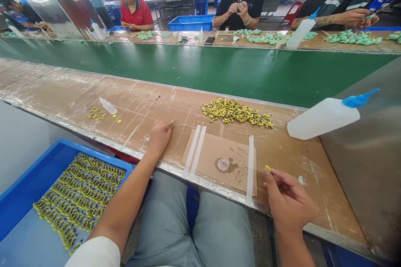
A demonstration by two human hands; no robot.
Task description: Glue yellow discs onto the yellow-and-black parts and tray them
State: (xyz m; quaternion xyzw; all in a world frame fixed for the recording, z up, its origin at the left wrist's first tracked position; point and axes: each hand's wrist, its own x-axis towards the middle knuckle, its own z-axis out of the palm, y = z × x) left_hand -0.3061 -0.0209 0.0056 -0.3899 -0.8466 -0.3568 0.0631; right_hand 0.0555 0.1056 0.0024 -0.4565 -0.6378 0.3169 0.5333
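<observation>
My left hand (161,137) rests at the bench with its fingertips pinched on a small yellow piece (173,122), mostly hidden by the fingers. Over the bench's front edge at the right, my right hand (290,196) holds a small yellow disc (267,168) between thumb and forefinger. Between the hands lies a cardboard sheet (206,162) with white tape strips and a round whitish blob (222,164), wet spots beside it. Beyond it spreads a heap of small yellow-and-dark pieces (236,112). Several loose yellow discs (97,114) lie left of my left hand, near a small white bottle (108,106).
A large white squeeze bottle (324,119) with a blue nozzle leans at the right, near a metal panel (366,154). At lower left, a blue tray (19,233) holds rows of yellow-and-dark pieces. Across the green belt (188,66), several people sit by green pieces (266,38).
</observation>
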